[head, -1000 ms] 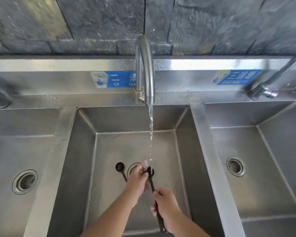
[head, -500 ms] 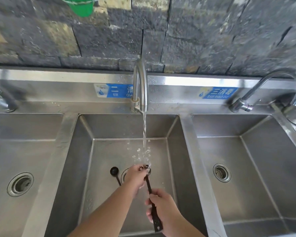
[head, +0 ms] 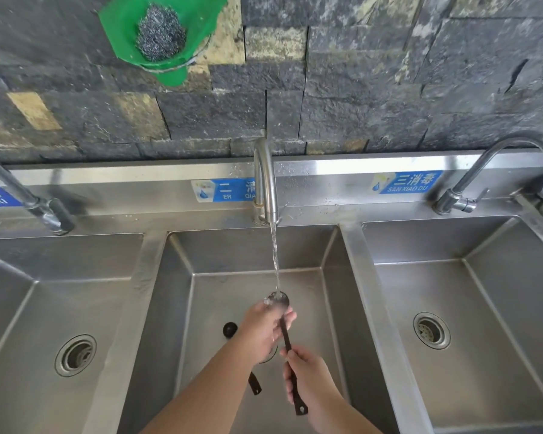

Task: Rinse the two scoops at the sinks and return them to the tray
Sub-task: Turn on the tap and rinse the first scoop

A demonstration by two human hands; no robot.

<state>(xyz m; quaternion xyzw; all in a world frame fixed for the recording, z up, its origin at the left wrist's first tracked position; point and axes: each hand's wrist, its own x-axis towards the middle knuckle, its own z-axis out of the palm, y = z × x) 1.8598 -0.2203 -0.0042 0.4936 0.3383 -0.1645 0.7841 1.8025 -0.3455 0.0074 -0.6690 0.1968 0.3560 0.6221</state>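
Over the middle sink [head: 182,308] my right hand [head: 308,377] grips the dark handle of a long black scoop [head: 285,338]. Its bowl points away from me and sits under the running stream from the middle tap [head: 265,180]. My left hand [head: 264,330] is wrapped around the scoop's neck just below the bowl, fingers on it. A second black scoop [head: 230,329] lies on the sink floor beside the drain; my left forearm hides its middle and its handle end shows lower down. No tray is in view.
A left sink [head: 19,308] and a right sink [head: 496,308] flank the middle one, each with a drain and its own tap. Blue labels run along the steel backsplash. A green holder [head: 157,36] with a steel scourer hangs on the dark stone wall.
The view has tilted upward, bringing the green holder into sight. The scoop's bowl now shows above my left hand under the stream; before, that hand covered it.
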